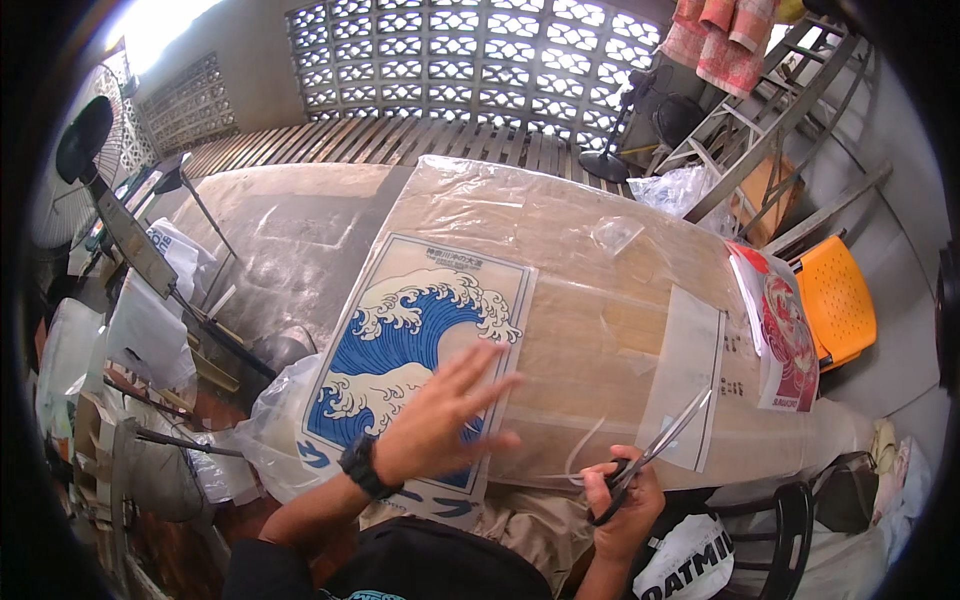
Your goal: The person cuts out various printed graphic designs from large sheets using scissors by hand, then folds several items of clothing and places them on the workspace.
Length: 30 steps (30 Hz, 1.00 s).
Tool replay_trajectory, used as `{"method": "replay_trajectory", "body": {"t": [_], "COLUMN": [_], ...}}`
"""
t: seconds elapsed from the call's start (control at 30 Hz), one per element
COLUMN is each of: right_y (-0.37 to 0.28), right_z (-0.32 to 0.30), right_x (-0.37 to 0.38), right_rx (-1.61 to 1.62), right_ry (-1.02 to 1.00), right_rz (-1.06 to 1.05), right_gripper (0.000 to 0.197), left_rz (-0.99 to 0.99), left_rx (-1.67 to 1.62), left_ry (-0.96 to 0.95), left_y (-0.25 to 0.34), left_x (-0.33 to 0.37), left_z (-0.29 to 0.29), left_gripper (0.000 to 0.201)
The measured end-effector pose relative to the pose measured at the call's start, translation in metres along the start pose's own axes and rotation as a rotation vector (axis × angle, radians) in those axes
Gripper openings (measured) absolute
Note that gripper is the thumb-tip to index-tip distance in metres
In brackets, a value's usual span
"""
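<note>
My right hand [637, 505] grips a pair of scissors [678, 428] by the dark handles, near the table's front edge. Its long metal blades point up and to the right, over a translucent sheet [672, 365]. My left hand [432, 428], a black watch on its wrist, hovers over the lower part of a blue-and-cream wave print [385, 345]. Its fingers are spread and slightly blurred, with nothing in them. The print lies on the left of the plastic-covered table [570, 240]. Between the hands a thin pale strip [588, 447] curls on the table.
A red-and-white print [783, 325] lies on the table's right edge, beside an orange chair [838, 300]. Crumpled clear plastic [615, 235] rests farther back. A ladder [760, 130] leans at the far right. A metal stand [135, 240] and fan [65, 180] stand left.
</note>
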State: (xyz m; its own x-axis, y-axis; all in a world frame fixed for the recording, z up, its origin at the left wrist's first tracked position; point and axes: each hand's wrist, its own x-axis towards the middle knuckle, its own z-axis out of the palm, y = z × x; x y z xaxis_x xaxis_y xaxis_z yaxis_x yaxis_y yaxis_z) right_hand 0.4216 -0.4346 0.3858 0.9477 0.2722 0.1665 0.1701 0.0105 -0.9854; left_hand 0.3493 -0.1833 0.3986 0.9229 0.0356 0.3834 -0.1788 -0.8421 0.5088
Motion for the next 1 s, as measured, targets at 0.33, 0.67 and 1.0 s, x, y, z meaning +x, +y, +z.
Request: {"method": "replay_trajectory", "body": {"t": [0.33,0.67,1.0], "right_y": [0.002,0.000,-0.007], "right_z": [0.040,0.029,0.011], "right_x": [-0.030,-0.001,0.037], "right_rx": [-0.003,0.017,-0.410], "right_ry": [-0.231,-0.103,-0.214], "right_rz": [-0.077,-0.007,0.015], "right_gripper": [0.076,0.075,0.043], "left_rz": [-0.199,-1.111,-0.886], "left_rx": [-0.490,0.364,-0.378], "left_ry": [0.106,0.636,0.793], "left_y": [0.021,-0.287,-0.210], "left_x": [-0.085,-0.403,-0.265], "left_z": [-0.051,0.032,-0.024], "left_gripper": [0.030,0.020,0.022]}}
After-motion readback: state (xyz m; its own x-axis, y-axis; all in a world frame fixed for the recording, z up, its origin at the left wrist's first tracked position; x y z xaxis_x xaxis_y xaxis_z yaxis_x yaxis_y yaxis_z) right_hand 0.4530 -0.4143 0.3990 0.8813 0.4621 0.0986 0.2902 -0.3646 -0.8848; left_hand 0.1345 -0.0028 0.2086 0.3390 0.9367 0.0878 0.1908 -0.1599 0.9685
